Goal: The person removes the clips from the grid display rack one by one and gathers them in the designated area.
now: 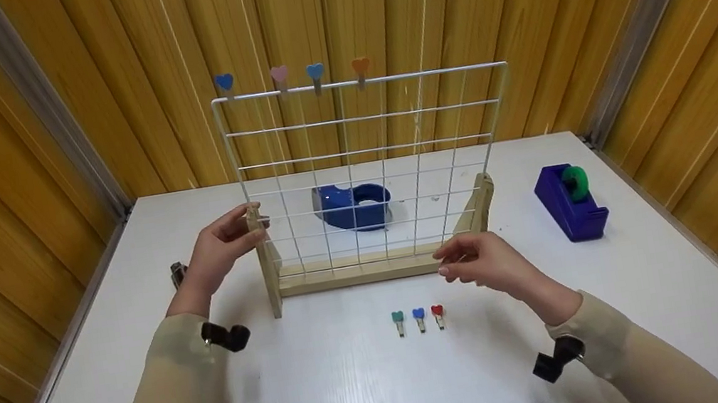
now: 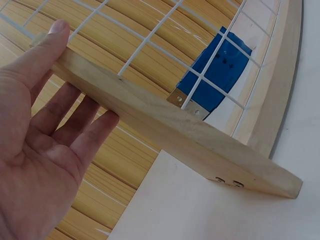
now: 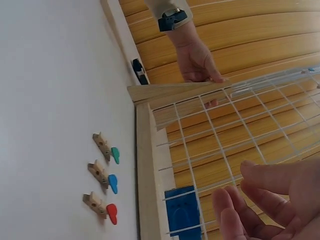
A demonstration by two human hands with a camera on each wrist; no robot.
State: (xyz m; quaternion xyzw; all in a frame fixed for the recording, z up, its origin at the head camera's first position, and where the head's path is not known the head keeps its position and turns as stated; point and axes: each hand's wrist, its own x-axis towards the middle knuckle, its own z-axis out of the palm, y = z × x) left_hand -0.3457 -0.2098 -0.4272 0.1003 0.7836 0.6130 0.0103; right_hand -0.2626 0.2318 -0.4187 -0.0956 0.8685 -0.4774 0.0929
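A white wire grid [image 1: 360, 118] stands in a wooden stand [image 1: 355, 270] mid-table. My left hand [image 1: 246, 228] holds the top of the stand's left post [image 2: 175, 130], thumb on one side, fingers on the other. My right hand [image 1: 455, 262] hovers by the right end of the base, fingers loosely curled and holding nothing. Three heart-tipped wooden clips lie on the table in front: green [image 1: 398, 321], blue [image 1: 419, 318], red [image 1: 437, 315]. Several heart clips sit on the grid's top rail, among them a blue one [image 1: 225, 82] and an orange one [image 1: 361, 68].
A blue tape dispenser [image 1: 352, 206] sits behind the grid. A purple tape dispenser [image 1: 571, 200] with a green roll stands at the right. A small black object [image 1: 178, 273] lies near the left table edge. Wooden slat walls enclose the white table [image 1: 333, 400].
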